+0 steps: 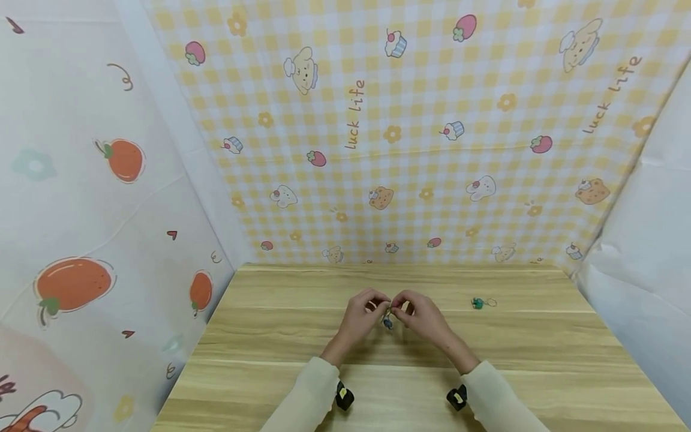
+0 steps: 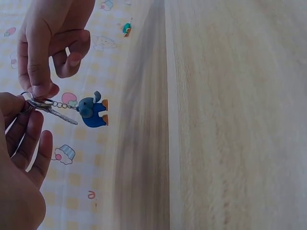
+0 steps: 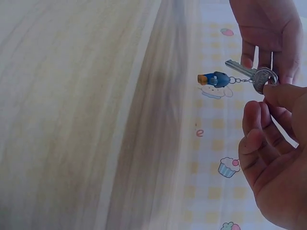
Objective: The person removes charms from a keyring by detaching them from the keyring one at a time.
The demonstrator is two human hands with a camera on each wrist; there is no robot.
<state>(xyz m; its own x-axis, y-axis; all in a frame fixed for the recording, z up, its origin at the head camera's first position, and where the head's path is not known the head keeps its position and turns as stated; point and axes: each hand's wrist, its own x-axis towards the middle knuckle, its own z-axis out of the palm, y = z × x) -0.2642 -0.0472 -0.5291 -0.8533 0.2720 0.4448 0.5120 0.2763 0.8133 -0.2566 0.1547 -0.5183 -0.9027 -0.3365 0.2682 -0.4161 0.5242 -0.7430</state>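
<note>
Over the middle of the table, my left hand [image 1: 358,316] and right hand [image 1: 423,315] meet fingertip to fingertip. Between them they pinch a metal key ring [image 2: 26,99], thumb and fingertips of both hands at it. From the ring hangs a silver key [image 3: 261,80]. A small blue elephant charm [image 2: 93,113] with orange feet dangles beside the key on a short chain [image 2: 62,104]. Fingertips partly cover the ring in both wrist views.
A green charm [image 1: 477,303] with its own ring [image 1: 491,302] lies on the wooden table [image 1: 281,336], to the right of my hands. A yellow checked cloth [image 1: 421,162] with cartoon prints covers the back wall. White sheets stand at both sides.
</note>
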